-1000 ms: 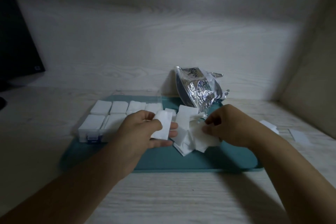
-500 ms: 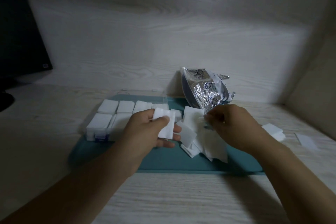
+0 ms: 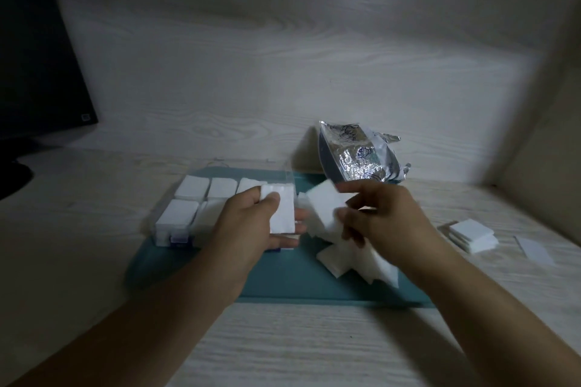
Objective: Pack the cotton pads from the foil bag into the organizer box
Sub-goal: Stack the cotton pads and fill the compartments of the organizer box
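From the head view, the left hand [image 3: 251,223] grips a small stack of cotton pads [image 3: 280,212], thumb on top and fingers curled beneath, just above the right end of the organizer box [image 3: 176,231]. The box is clear plastic and sits on the left part of a teal mat [image 3: 292,280]; its visible compartments already hold white pads. The right hand [image 3: 382,220] pinches another pad [image 3: 323,209] between thumb and fingertips — it is held tilted and slightly blurred, close to the left hand's stack but not touching it as far as can be seen. Below the right hand a loose heap of pads [image 3: 355,261] lies on the mat. The foil bag [image 3: 358,159] stands behind the hands at the mat's far edge, crumpled. To the right, on the pale wooden desk [image 3: 314,349], rests a separate little pile of pads [image 3: 473,234] and a single flat white piece [image 3: 534,250]. A dark monitor [image 3: 37,66] fills the left edge.
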